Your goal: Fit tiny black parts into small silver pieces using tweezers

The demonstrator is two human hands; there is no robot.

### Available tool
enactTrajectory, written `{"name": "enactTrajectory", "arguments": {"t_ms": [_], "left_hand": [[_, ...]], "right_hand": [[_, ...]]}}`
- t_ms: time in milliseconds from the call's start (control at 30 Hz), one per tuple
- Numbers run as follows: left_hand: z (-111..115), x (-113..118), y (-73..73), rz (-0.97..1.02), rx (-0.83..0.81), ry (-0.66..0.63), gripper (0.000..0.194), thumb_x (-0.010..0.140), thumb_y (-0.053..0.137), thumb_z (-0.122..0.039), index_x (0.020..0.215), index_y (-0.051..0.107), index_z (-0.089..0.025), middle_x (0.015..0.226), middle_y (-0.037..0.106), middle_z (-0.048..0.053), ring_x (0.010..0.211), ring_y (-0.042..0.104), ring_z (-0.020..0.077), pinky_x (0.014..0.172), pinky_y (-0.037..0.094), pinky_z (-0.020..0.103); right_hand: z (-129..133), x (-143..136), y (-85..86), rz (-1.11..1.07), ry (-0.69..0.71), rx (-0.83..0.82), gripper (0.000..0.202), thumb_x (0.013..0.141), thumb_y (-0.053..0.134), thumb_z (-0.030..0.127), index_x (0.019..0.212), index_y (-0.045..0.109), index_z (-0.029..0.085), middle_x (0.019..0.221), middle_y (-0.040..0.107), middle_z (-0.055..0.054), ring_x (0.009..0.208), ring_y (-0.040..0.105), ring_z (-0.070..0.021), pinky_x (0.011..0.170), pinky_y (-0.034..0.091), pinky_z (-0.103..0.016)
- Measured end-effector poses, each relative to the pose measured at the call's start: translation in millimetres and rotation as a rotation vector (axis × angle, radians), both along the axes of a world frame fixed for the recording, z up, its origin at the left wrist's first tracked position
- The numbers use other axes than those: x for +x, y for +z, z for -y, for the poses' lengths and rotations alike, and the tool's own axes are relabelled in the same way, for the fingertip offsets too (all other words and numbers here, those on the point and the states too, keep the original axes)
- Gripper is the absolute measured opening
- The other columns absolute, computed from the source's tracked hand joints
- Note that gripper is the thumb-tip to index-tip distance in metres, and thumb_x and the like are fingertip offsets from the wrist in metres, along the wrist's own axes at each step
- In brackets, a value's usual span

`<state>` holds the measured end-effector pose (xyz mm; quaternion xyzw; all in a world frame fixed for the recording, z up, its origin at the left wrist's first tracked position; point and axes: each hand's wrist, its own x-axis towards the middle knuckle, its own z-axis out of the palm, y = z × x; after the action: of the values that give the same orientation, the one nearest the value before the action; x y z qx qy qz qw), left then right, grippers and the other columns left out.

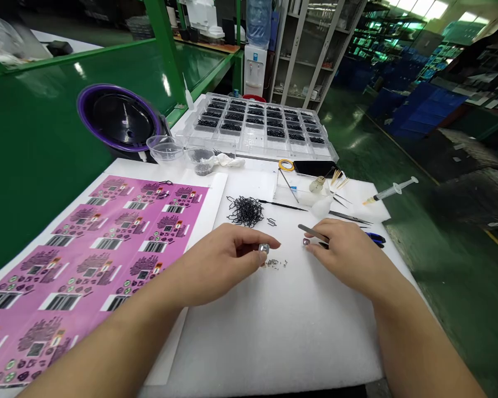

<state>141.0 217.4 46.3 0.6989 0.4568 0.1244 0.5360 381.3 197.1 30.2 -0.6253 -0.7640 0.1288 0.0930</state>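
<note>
My left hand [219,264] is over the white work surface, its thumb and forefinger curved toward each other. A shiny silvery spot shows at the thumb tip; whether it is a decorated nail or a small held piece I cannot make out. Just below those fingertips lie tiny metallic bits [273,263]. My right hand [343,251] is closed around grey metal tweezers [311,231], whose rounded end points left. A shiny spot shows at the right thumb tip too. Beyond the left hand is a heap of small black bent wire pieces [246,211], with a few lying apart [271,222].
Pink printed sheets [87,265] cover the left side. Behind stand a compartment tray [255,124], clear bowls [165,149] and a purple-rimmed black bin [122,119]. A phone [314,168], yellow tape [286,165], a syringe [392,190] and blue-handled pliers [375,239] lie toward the right.
</note>
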Motion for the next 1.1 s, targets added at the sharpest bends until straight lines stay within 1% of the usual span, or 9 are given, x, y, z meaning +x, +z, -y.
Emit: {"name": "enactTrajectory", "arguments": {"t_ms": [133, 267, 333, 433, 500, 567, 667, 800, 1100], "left_hand": [[-1, -1, -5.1, -0.022, 0.025, -0.032, 0.033, 0.088, 0.052, -0.038, 0.116, 0.067, -0.028, 0.074, 0.057, -0.001, 0.070, 0.053, 0.0152, 0.063, 0.041, 0.026], [-2, -1, -3.7, -0.046, 0.037, -0.038, 0.034, 0.088, 0.052, -0.041, 0.116, 0.066, -0.028, 0.071, 0.051, -0.002, 0.066, 0.048, 0.0132, 0.059, 0.039, 0.024], [-2, 0, -2.9, -0.063, 0.025, -0.045, 0.035, 0.088, 0.051, -0.043, 0.116, 0.066, -0.027, 0.068, 0.048, -0.003, 0.062, 0.045, 0.0121, 0.056, 0.037, 0.023], [-1, 0, -3.5, -0.065, 0.018, -0.040, 0.036, 0.088, 0.052, -0.042, 0.117, 0.066, -0.026, 0.065, 0.047, -0.003, 0.058, 0.042, 0.0107, 0.053, 0.034, 0.023], [0, 0, -5.1, -0.040, 0.032, -0.045, 0.036, 0.088, 0.051, -0.041, 0.118, 0.065, -0.026, 0.066, 0.049, -0.003, 0.058, 0.042, 0.0105, 0.053, 0.034, 0.023], [1, 1, -6.4, -0.010, 0.062, -0.069, 0.034, 0.089, 0.050, -0.039, 0.116, 0.066, -0.026, 0.068, 0.053, -0.003, 0.061, 0.044, 0.0109, 0.056, 0.035, 0.023], [1, 3, -6.0, 0.032, 0.101, -0.129, 0.028, 0.090, 0.048, -0.033, 0.105, 0.070, -0.023, 0.074, 0.058, -0.001, 0.066, 0.047, 0.0121, 0.060, 0.036, 0.025], [0, 4, -4.8, 0.051, 0.122, -0.148, 0.024, 0.091, 0.046, -0.030, 0.090, 0.068, -0.021, 0.074, 0.059, -0.002, 0.068, 0.048, 0.0122, 0.060, 0.034, 0.026], [2, 3, -6.9, 0.027, 0.128, -0.156, 0.022, 0.091, 0.046, -0.030, 0.086, 0.065, -0.021, 0.070, 0.054, -0.004, 0.065, 0.044, 0.0107, 0.057, 0.030, 0.027]], "right_hand": [[1, -4, -8.4, 0.089, 0.029, 0.082, 0.012, 0.082, 0.060, 0.014, 0.075, 0.068, 0.021, 0.073, 0.065, -0.005, 0.069, 0.061, -0.0199, 0.058, 0.041, -0.030], [2, -8, -6.2, 0.112, -0.014, 0.098, 0.018, 0.082, 0.060, 0.015, 0.066, 0.065, 0.020, 0.064, 0.064, -0.004, 0.060, 0.059, -0.0194, 0.052, 0.037, -0.030], [5, -9, -0.9, -0.045, -0.057, 0.117, 0.013, 0.083, 0.061, 0.019, 0.073, 0.068, 0.022, 0.063, 0.065, -0.001, 0.056, 0.058, -0.0177, 0.050, 0.038, -0.029], [12, -15, 6.6, -0.423, -0.083, 0.221, 0.009, 0.083, 0.065, 0.024, 0.089, 0.071, 0.024, 0.074, 0.069, 0.001, 0.058, 0.062, -0.0152, 0.050, 0.043, -0.027], [18, -24, 8.6, -0.582, -0.035, 0.288, 0.012, 0.082, 0.065, 0.021, 0.093, 0.070, 0.025, 0.084, 0.071, 0.000, 0.066, 0.064, -0.0156, 0.052, 0.047, -0.026], [24, -33, 7.8, -0.644, 0.041, 0.316, 0.017, 0.082, 0.064, 0.017, 0.096, 0.069, 0.025, 0.091, 0.070, -0.001, 0.074, 0.064, -0.0165, 0.055, 0.049, -0.027], [28, -44, 3.9, -0.652, 0.124, 0.317, 0.020, 0.083, 0.061, 0.013, 0.098, 0.068, 0.025, 0.094, 0.070, -0.001, 0.078, 0.064, -0.0163, 0.064, 0.053, -0.029], [27, -48, 0.2, -0.632, 0.164, 0.328, 0.019, 0.083, 0.061, 0.011, 0.096, 0.068, 0.024, 0.093, 0.070, -0.001, 0.077, 0.063, -0.0155, 0.072, 0.054, -0.031], [26, -46, -1.4, -0.608, 0.184, 0.337, 0.023, 0.083, 0.061, 0.009, 0.097, 0.069, 0.024, 0.097, 0.069, -0.002, 0.077, 0.063, -0.0145, 0.073, 0.054, -0.030]]}}
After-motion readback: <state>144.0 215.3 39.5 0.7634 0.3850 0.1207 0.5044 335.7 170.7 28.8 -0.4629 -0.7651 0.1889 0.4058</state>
